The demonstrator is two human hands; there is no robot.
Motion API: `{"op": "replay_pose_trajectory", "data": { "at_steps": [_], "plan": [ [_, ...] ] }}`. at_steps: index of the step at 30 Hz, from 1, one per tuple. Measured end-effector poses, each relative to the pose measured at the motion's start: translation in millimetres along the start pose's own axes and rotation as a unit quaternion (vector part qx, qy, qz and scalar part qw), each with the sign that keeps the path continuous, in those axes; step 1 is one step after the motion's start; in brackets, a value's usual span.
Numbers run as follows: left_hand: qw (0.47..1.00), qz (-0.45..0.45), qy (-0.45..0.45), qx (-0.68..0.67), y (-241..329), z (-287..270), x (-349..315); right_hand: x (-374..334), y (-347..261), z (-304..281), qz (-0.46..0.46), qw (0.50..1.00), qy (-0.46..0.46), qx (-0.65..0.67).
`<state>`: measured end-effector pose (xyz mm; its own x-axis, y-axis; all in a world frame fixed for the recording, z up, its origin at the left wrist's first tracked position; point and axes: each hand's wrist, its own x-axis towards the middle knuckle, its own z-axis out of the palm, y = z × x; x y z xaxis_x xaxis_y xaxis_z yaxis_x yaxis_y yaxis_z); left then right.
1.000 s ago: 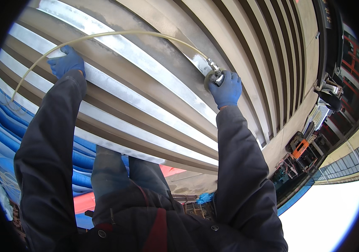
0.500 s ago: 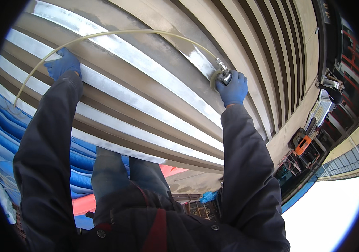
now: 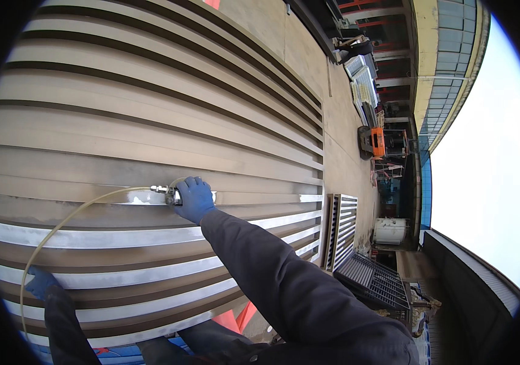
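Hose-fed tool [image 3: 175, 196]: grasped by right hand [image 3: 195, 199], over slats [image 3: 260, 198]
Left hand [image 3: 41, 283]: at slats; cannot tell if gripping
Panel edge [image 3: 321, 161]: well right of right hand
Open room: along slats, right hand to panel edge

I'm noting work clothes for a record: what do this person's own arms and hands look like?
The left hand and right hand wear matching, close-fitting blue gloves. The long sleeves are dark grey, creased cloth, with no marking that I can make out.

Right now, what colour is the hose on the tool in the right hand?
The hose is pale yellow, seen best in the head view.
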<state>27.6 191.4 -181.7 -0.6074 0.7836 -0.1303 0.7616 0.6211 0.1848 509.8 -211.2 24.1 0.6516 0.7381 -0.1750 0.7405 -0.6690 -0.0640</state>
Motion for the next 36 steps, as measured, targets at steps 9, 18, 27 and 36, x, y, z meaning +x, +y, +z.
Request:
{"op": "replay_pose_trajectory", "data": {
  "at_steps": [9,18,27,36],
  "plan": [
    [0.999,-0.031,-0.038,-0.008,23,-39,-37,26,-26,13,-0.005,0.998,0.058,-0.004],
    [0.999,-0.009,0.009,0.043,22,-33,-40,-11,47,2,0.094,0.992,0.02,-0.085],
    [1.0,0.005,0.0,0.019,32,-50,-42,17,-17,25,-0.071,0.992,0.098,-0.026],
    [1.0,0.021,0.008,0.019,28,-48,-36,2,10,2,0.011,0.997,0.05,-0.059]
  ]
}}
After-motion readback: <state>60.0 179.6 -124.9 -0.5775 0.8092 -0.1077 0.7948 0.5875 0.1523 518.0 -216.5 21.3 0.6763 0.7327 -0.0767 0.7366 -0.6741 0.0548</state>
